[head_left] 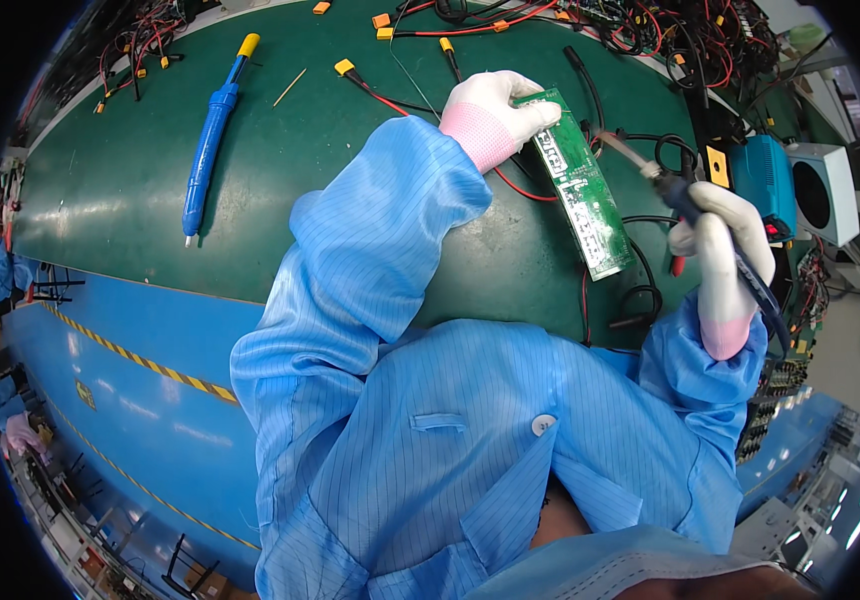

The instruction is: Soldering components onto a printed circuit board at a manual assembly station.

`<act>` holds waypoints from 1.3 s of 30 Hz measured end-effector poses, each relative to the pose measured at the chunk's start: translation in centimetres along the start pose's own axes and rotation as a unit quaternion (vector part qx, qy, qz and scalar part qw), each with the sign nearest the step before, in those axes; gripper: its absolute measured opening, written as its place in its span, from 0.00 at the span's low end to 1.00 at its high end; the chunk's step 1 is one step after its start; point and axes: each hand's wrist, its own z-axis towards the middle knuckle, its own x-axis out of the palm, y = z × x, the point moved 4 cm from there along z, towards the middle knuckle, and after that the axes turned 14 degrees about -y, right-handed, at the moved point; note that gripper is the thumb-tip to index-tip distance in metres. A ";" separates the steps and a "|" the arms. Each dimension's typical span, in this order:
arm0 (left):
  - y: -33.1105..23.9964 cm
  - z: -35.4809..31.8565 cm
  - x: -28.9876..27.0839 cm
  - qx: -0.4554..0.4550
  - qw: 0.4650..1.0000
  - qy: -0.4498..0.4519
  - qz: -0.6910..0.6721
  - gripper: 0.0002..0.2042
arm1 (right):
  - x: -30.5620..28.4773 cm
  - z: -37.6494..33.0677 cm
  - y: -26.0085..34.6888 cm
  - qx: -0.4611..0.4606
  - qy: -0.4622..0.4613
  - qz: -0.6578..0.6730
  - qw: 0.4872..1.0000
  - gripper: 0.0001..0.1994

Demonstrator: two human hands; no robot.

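My left hand (498, 112), in a white glove with a pink cuff, pinches the far end of a long green circuit board (582, 190). Silvery solder patches show along the board's left side, and it is tilted over the bench. Gripped in my gloved right hand (728, 235) is a soldering iron (678, 196) with a dark handle. Its tip points up and left toward the board's right edge; whether they touch I cannot tell. Red and black wires (540, 197) run beneath and beside the board, some ending in yellow connectors (346, 67).
A blue solder sucker (212, 150) lies on the green bench (140, 200) to the left. At the right stand a teal soldering station (762, 180) and a white box with a round dark opening (822, 195). Bundled cables (650, 30) line the far edge.
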 end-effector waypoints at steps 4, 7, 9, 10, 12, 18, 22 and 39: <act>-0.3 0.0 0.1 -0.009 1.000 0.007 -0.006 0.20 | -0.6 -1.7 -1.3 0.020 -0.146 0.114 0.983 0.14; -0.5 -0.3 -0.1 -0.012 1.000 0.005 -0.025 0.20 | 0.3 -3.5 -4.1 -0.063 -0.146 0.079 0.984 0.20; -0.1 -0.3 -0.2 -0.019 0.999 0.003 -0.042 0.20 | 1.7 -4.6 -4.5 -0.173 -0.084 -0.047 0.980 0.25; -0.1 -0.2 -0.1 -0.017 0.999 0.008 -0.040 0.20 | 2.0 -4.9 -4.7 -0.171 -0.088 -0.047 0.980 0.25; -0.1 -0.2 0.0 -0.027 0.998 0.012 -0.055 0.19 | 2.8 -5.3 -4.7 -0.196 -0.093 -0.059 0.974 0.28; -0.1 -0.4 -0.1 -0.049 0.996 0.008 -0.073 0.18 | 3.1 -5.5 -4.7 -0.205 -0.103 -0.070 0.971 0.31; -0.6 -0.9 -0.1 -0.063 0.994 0.009 -0.084 0.18 | 2.7 -5.7 -5.1 -0.196 -0.115 -0.078 0.971 0.31; -0.8 -3.8 0.5 -0.033 0.988 -0.058 -0.137 0.14 | 1.2 -6.3 -8.1 -0.244 -0.177 -0.183 0.936 0.26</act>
